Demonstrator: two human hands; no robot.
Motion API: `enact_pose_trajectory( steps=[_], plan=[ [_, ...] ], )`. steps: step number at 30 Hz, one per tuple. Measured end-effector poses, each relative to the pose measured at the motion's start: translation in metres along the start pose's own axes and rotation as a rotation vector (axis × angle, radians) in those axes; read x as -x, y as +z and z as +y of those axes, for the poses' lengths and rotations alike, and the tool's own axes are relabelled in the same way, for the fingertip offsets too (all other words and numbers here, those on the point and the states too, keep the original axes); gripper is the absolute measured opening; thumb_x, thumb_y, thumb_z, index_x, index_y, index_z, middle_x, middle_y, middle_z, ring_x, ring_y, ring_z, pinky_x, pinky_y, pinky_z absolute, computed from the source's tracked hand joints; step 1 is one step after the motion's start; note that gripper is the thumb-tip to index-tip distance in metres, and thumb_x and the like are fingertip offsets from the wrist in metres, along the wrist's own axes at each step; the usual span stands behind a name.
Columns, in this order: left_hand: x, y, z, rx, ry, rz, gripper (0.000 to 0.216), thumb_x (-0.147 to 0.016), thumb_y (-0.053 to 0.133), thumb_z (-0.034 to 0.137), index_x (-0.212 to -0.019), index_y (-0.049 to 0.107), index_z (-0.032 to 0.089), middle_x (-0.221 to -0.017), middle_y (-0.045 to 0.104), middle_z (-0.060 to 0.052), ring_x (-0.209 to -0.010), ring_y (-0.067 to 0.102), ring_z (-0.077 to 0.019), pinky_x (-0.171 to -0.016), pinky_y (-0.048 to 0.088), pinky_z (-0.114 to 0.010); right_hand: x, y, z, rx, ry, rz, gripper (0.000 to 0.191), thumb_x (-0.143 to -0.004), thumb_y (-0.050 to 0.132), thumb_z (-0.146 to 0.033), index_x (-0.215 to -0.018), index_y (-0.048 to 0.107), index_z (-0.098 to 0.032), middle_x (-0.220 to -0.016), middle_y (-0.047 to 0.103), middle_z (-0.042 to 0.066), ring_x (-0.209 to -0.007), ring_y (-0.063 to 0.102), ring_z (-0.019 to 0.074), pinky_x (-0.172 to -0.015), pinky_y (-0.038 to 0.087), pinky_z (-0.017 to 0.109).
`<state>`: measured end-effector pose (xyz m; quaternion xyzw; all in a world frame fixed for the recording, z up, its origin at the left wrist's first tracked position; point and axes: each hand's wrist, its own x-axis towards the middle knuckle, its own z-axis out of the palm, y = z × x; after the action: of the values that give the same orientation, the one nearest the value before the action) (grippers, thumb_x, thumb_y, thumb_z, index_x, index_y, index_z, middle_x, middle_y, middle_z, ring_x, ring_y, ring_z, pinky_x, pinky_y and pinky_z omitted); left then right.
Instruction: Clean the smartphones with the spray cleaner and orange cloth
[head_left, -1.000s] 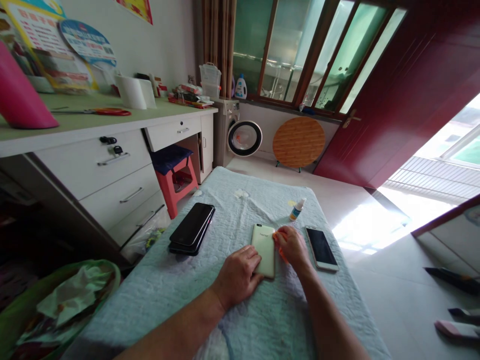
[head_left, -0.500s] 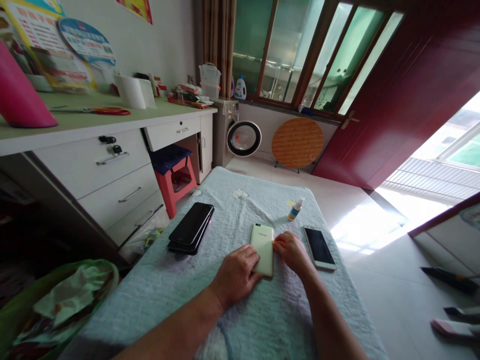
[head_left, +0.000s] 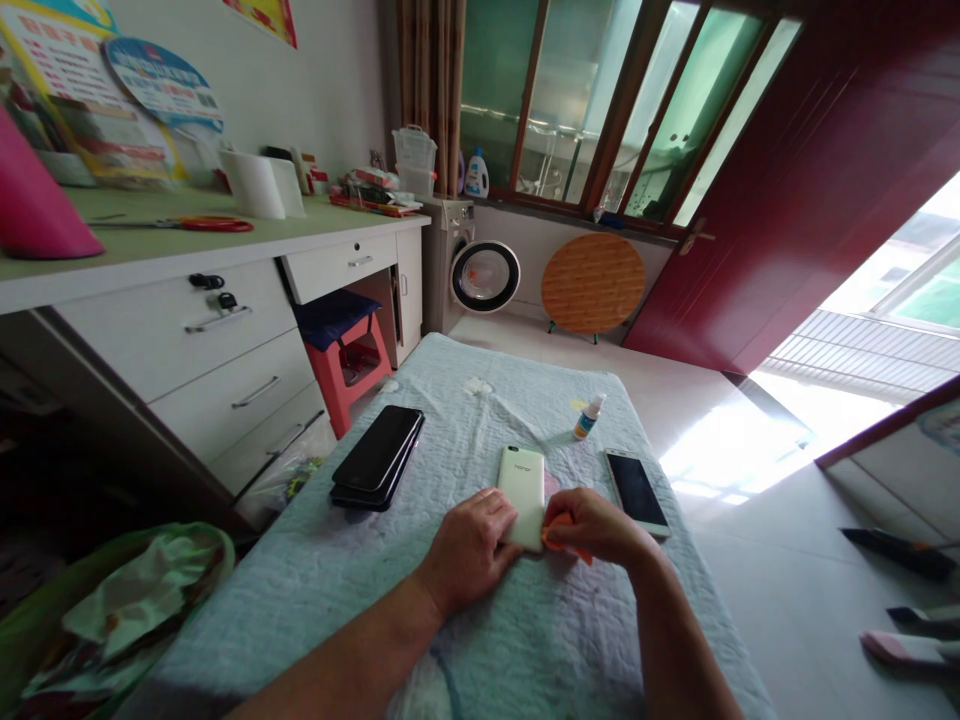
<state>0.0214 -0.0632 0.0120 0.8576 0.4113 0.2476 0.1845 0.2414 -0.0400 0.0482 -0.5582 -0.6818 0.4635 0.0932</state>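
The right hand (head_left: 596, 528) has slid nearer along the right edge of the pale phone (head_left: 521, 482) and now pinches an orange cloth (head_left: 559, 537) at its near right corner. The left hand (head_left: 469, 545) lies flat, fingers pressing the phone's near left edge. The phone lies face down in the middle of the table (head_left: 525, 640), which has a pale blue quilted cover. Stacked black phones (head_left: 377, 455) lie to the left, a white phone (head_left: 636, 490) just right, and a small spray bottle (head_left: 589, 417) farther off. White drawers (head_left: 225, 350) and a red stool (head_left: 341, 345) stand left.

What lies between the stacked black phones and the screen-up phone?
Head view: a cream phone, back up, with the left hand on its near end and the right hand holding an orange cloth beside it.
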Motion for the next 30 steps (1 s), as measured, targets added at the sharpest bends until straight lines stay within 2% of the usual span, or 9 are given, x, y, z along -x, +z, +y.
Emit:
enact_pose_trajectory(
  steps=[3, 7, 10, 12, 16, 22, 26, 28, 30],
  plan=[
    [0.0, -0.001, 0.001, 0.0, -0.002, -0.002, 0.017, -0.082, 0.067, 0.029, -0.092, 0.056, 0.021, -0.099, 0.06, -0.004, -0.101, 0.055, -0.0238, -0.094, 0.045, -0.037, -0.008, 0.004, 0.002, 0.104, -0.08, 0.181, 0.013, -0.068, 0.055, -0.017, -0.072, 0.067, -0.018, -0.063, 0.064, -0.002, -0.052, 0.054, 0.0112, -0.051, 0.036, 0.021],
    [-0.001, -0.001, 0.001, -0.005, -0.01, -0.003, 0.019, -0.08, 0.069, 0.026, -0.093, 0.057, 0.021, -0.102, 0.06, -0.004, -0.102, 0.055, -0.0238, -0.094, 0.045, -0.037, -0.029, 0.014, 0.006, 0.295, -0.187, 0.546, 0.01, -0.076, 0.055, -0.021, -0.072, 0.064, -0.019, -0.076, 0.063, 0.002, -0.074, 0.057, 0.0156, -0.069, 0.039, 0.025],
    [-0.002, -0.001, 0.002, -0.017, -0.022, -0.004, 0.019, -0.079, 0.07, 0.025, -0.091, 0.057, 0.02, -0.1, 0.06, -0.004, -0.1, 0.056, -0.0234, -0.092, 0.046, -0.036, -0.046, 0.02, 0.009, 0.265, -0.196, 0.779, 0.015, -0.083, 0.05, -0.027, -0.078, 0.061, -0.019, -0.08, 0.061, 0.003, -0.077, 0.054, 0.0166, -0.072, 0.039, 0.027],
    [-0.002, -0.001, 0.002, -0.02, -0.027, -0.006, 0.018, -0.078, 0.07, 0.024, -0.089, 0.057, 0.02, -0.099, 0.06, -0.004, -0.099, 0.056, -0.0229, -0.09, 0.047, -0.035, -0.055, 0.023, 0.011, 0.25, -0.189, 0.866, 0.014, -0.085, 0.05, -0.029, -0.081, 0.059, -0.02, -0.08, 0.059, 0.002, -0.078, 0.053, 0.0175, -0.073, 0.038, 0.027],
    [-0.002, 0.0, 0.001, -0.019, -0.027, -0.001, 0.019, -0.078, 0.071, 0.023, -0.091, 0.057, 0.021, -0.101, 0.061, -0.004, -0.101, 0.056, -0.0229, -0.092, 0.047, -0.035, -0.062, 0.024, 0.015, 0.29, -0.216, 0.821, 0.014, -0.087, 0.049, -0.029, -0.084, 0.06, -0.02, -0.085, 0.058, 0.003, -0.083, 0.052, 0.0182, -0.076, 0.038, 0.028],
    [-0.001, 0.0, 0.001, -0.009, -0.023, 0.004, 0.019, -0.079, 0.07, 0.027, -0.093, 0.059, 0.021, -0.101, 0.061, -0.004, -0.1, 0.056, -0.0239, -0.091, 0.047, -0.036, -0.047, 0.025, 0.007, 0.308, -0.273, 0.605, 0.016, -0.087, 0.054, -0.023, -0.085, 0.069, -0.022, -0.086, 0.057, 0.003, -0.086, 0.054, 0.0168, -0.081, 0.04, 0.027],
    [0.0, -0.001, 0.002, 0.043, -0.008, 0.029, 0.023, -0.083, 0.066, 0.029, -0.103, 0.06, 0.021, -0.106, 0.061, -0.005, -0.103, 0.056, -0.0241, -0.092, 0.046, -0.037, -0.032, 0.032, -0.007, 0.307, -0.366, 0.403, 0.02, -0.087, 0.053, -0.02, -0.084, 0.072, -0.023, -0.086, 0.058, 0.003, -0.086, 0.055, 0.0163, -0.082, 0.041, 0.027],
    [0.0, 0.0, 0.001, 0.069, 0.006, 0.047, 0.024, -0.084, 0.065, 0.03, -0.106, 0.06, 0.022, -0.108, 0.061, -0.005, -0.104, 0.056, -0.0239, -0.094, 0.045, -0.037, -0.029, 0.035, -0.011, 0.306, -0.383, 0.364, 0.021, -0.088, 0.052, -0.02, -0.085, 0.072, -0.023, -0.087, 0.058, 0.003, -0.087, 0.055, 0.0165, -0.081, 0.041, 0.027],
    [0.0, 0.001, 0.001, 0.059, 0.003, 0.045, 0.024, -0.084, 0.065, 0.03, -0.106, 0.06, 0.022, -0.107, 0.061, -0.005, -0.104, 0.056, -0.024, -0.094, 0.045, -0.037, -0.031, 0.035, -0.011, 0.298, -0.373, 0.384, 0.02, -0.086, 0.053, -0.02, -0.085, 0.072, -0.023, -0.088, 0.057, 0.003, -0.088, 0.055, 0.0166, -0.081, 0.042, 0.027]
  ],
)
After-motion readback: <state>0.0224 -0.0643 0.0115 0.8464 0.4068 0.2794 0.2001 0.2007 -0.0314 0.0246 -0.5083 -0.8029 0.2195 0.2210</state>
